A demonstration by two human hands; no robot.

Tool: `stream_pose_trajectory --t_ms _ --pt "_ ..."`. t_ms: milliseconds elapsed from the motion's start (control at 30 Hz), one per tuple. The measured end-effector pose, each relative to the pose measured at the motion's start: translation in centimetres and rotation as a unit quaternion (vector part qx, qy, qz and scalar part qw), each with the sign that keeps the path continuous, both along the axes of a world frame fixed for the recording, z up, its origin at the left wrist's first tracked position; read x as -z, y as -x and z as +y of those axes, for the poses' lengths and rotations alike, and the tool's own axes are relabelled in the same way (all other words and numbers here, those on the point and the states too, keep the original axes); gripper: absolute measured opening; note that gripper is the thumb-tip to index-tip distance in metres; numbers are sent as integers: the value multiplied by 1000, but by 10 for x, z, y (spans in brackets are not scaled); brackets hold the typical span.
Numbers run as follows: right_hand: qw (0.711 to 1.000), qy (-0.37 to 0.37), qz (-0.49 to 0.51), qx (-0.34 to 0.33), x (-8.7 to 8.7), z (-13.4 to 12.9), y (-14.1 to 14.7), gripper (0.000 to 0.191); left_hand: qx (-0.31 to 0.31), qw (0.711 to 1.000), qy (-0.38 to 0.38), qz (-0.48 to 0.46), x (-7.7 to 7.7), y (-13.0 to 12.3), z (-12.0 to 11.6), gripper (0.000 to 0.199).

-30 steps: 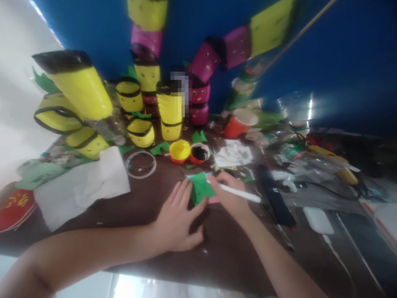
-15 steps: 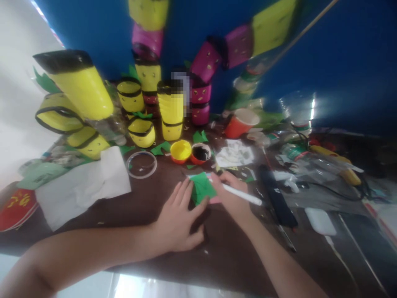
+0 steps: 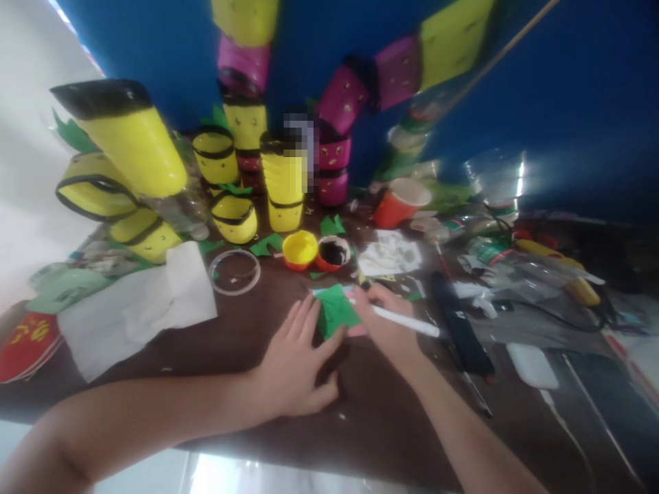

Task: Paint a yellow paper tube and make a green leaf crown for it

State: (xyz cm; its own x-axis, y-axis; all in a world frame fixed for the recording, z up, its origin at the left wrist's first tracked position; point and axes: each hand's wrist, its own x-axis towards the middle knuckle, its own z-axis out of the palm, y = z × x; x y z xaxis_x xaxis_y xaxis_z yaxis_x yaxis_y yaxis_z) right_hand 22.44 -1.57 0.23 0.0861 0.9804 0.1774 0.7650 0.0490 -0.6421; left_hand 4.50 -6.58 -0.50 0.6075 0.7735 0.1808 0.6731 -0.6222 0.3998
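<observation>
A square of green paper (image 3: 336, 312) with thin dark lines on it lies on the table, over a pink and a pale blue piece whose edges show. My left hand (image 3: 301, 360) is spread flat, its fingertips pressing the green paper's left and lower edges. In my right hand (image 3: 388, 322) a white pen (image 3: 406, 321) is gripped, its barrel slanting out to the right. The pen's tip is near the paper's upper right side, mostly hidden by the fingers.
Behind the paper stand a cup of yellow paint (image 3: 300, 248) and a cup of black paint (image 3: 333, 254). A clear tape roll (image 3: 235, 272) and white sheet (image 3: 144, 315) lie left. Yellow painted containers (image 3: 286, 185) stand behind. Rightward are a dark case (image 3: 462, 329) and white box (image 3: 533, 366).
My right hand and the pen have shifted slightly to the right over the green paper. My left hand stays in place on the paper.
</observation>
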Motion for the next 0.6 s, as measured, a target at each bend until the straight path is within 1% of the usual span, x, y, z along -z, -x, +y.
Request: stream_pose_trajectory --t_ms 300,600 --pt "999 -26 -15 -19 1 0 -3 38 -1 1000 -1 2 4 0 0 66" --pt "999 -24 -20 -36 0 -1 -5 38 -2 1000 -5 -1 5 0 0 66"
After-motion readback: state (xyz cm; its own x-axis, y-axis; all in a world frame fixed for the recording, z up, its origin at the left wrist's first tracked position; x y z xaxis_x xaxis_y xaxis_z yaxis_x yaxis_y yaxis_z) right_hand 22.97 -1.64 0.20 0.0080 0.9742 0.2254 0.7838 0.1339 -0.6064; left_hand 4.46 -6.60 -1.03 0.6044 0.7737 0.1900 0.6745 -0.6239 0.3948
